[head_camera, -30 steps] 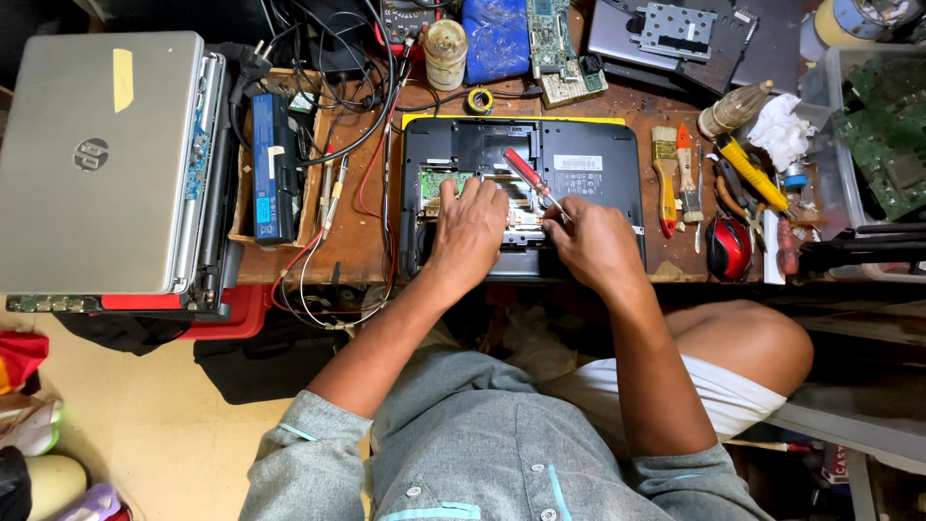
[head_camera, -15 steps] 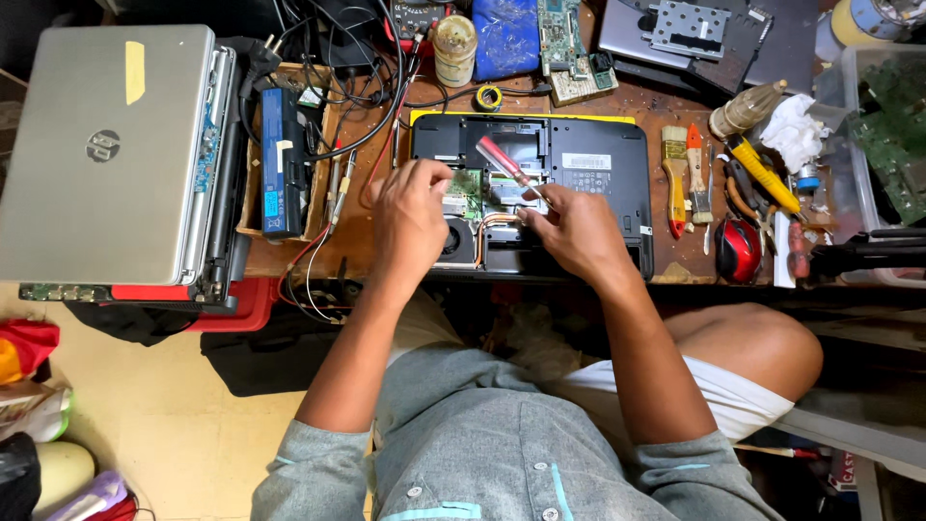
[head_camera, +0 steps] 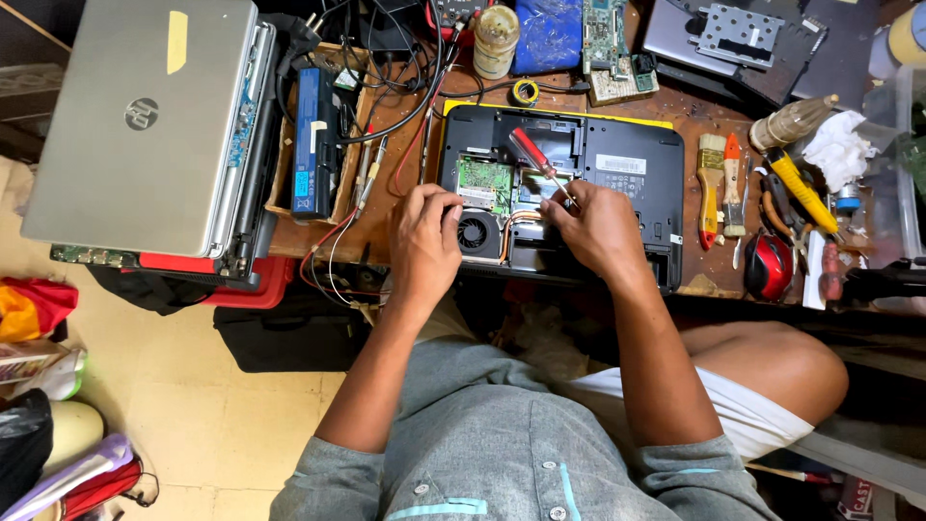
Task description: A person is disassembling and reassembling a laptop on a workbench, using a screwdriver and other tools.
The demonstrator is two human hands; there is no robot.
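Observation:
An opened black laptop [head_camera: 627, 169] lies upside down on the wooden bench, its green circuit board [head_camera: 484, 183], round fan [head_camera: 477, 233] and copper heat pipe exposed. My right hand [head_camera: 598, 227] is closed around a red-handled screwdriver [head_camera: 532, 154], whose tip points down into the laptop near the heat pipe. My left hand [head_camera: 424, 241] rests on the laptop's left front corner beside the fan, fingers curled against the case edge. Whether anything small sits in its fingers is hidden.
A silver closed laptop [head_camera: 145, 125] lies stacked at the left, with a black battery [head_camera: 313, 140] and tangled cables beside it. Brush [head_camera: 711, 183], pliers, yellow-handled tool [head_camera: 799, 188] and a red mouse [head_camera: 769, 265] sit at the right. Circuit boards and a jar [head_camera: 495, 39] stand behind.
My left hand has slid left from the laptop's middle to its left corner, uncovering the fan and green board. The right hand has lifted the screwdriver more upright.

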